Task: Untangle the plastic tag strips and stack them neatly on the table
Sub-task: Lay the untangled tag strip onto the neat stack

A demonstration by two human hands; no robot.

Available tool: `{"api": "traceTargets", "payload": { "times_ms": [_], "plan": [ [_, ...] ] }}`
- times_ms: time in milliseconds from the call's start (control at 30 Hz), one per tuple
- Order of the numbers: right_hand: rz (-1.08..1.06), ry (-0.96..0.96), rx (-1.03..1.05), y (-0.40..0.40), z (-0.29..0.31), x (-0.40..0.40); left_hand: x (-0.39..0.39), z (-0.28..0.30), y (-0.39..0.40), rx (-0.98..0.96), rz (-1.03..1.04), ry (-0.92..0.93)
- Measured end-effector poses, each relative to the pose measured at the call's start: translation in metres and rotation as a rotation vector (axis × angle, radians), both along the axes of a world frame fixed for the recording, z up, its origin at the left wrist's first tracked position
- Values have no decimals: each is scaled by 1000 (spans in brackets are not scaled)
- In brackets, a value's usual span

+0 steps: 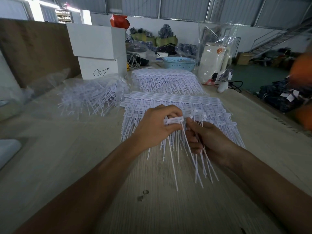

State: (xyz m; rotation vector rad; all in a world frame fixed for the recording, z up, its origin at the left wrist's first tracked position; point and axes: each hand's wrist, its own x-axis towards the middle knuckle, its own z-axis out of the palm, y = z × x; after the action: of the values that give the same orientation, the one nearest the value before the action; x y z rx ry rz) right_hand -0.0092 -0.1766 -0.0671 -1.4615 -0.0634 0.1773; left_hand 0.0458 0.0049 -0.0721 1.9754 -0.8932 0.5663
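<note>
Left hand [156,127] pinching a white tag strip [173,121] by its flat head, right hand [208,142] gripping a bundle of tails [200,164], both just above the near stack [172,102], tangled pile [91,97] left of it, second stack [165,80] behind it, on the table [152,200]

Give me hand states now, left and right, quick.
Left hand: closed, pinching the flat head of a tag strip.
Right hand: closed around the thin tails of the strips.
</note>
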Motion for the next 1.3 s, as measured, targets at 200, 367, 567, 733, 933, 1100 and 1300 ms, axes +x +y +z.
{"api": "traceTargets", "payload": {
  "times_ms": [200,367,567,733,933,1100,1300],
  "plan": [
    [-19,27,-30,0,-1,1,-4,4,-3,7,-24,-93],
    [-19,-4,-75,-1,0,1,-10,4,-7,27,-42,-106],
    [24,-10,-70,-1,1,0,-16,6,-8,-4,-54,-44],
    [-54,-41,-47,-5,-1,3,-15,8,-5,-7,-136,-1],
    [-105,-12,64,-8,3,5,-4,-1,0,136,37,-116],
    [-123,-58,32,-9,3,6,-1,-2,1,185,78,-225],
    [-78,-153,-27,-9,3,3,-1,-1,0,43,53,-137]
  ]
}}
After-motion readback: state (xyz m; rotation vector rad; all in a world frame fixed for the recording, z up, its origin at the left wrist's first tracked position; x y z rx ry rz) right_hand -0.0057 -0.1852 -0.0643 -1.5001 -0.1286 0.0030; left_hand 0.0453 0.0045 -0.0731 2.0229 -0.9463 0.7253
